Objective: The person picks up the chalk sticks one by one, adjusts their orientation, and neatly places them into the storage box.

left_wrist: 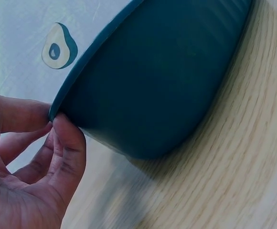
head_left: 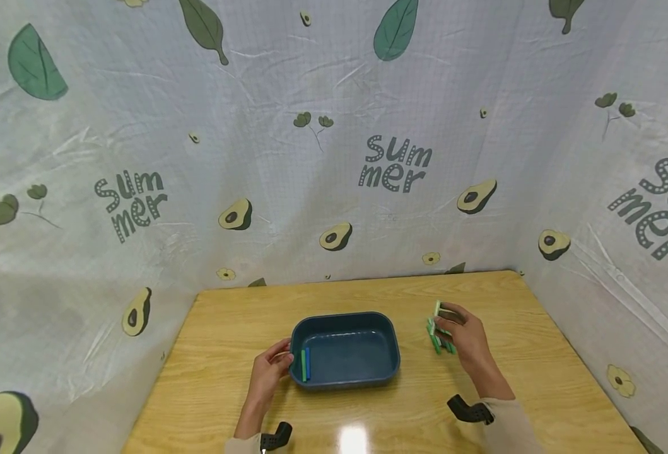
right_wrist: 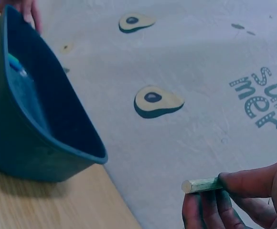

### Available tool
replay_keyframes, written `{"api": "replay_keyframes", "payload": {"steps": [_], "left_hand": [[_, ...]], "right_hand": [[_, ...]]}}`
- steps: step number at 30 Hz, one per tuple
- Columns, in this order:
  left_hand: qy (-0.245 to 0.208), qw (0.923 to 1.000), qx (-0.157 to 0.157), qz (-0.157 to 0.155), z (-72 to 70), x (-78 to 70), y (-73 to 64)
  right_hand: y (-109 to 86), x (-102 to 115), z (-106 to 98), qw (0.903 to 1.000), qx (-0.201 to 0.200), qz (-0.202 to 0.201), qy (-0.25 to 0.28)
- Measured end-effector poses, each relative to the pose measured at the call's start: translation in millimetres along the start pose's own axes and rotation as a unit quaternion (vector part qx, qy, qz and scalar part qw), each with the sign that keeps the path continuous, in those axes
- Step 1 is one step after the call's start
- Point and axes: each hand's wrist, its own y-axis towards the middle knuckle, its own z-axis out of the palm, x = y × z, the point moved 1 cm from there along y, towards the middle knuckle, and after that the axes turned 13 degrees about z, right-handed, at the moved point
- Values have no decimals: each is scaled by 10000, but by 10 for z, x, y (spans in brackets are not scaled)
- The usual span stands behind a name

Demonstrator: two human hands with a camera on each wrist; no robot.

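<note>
A dark blue rectangular bin stands on the table. My left hand is at its left end, and in the left wrist view thumb and fingers pinch the bin's rim. Inside, along the left wall, lie a green stick and a blue stick. To the right of the bin, my right hand holds a pale green chalk stick between thumb and fingers. Several green sticks lie on the table under that hand, partly hidden by it.
The wooden table meets a printed cloth backdrop at its far edge, and the cloth also hangs along both sides. Black wrist cameras are strapped at both sleeves.
</note>
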Motion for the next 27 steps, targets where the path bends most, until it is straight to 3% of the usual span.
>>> {"api": "replay_keyframes", "payload": {"steps": [12,27], "left_hand": [[-123,9999,-2,-6,15,-27,8],[-133,9999,-2,-18,4,-31,-6]], "right_hand": [[-28,141,145,9982,557,77,194],[0,224,536,9912,1215,193,494]]}}
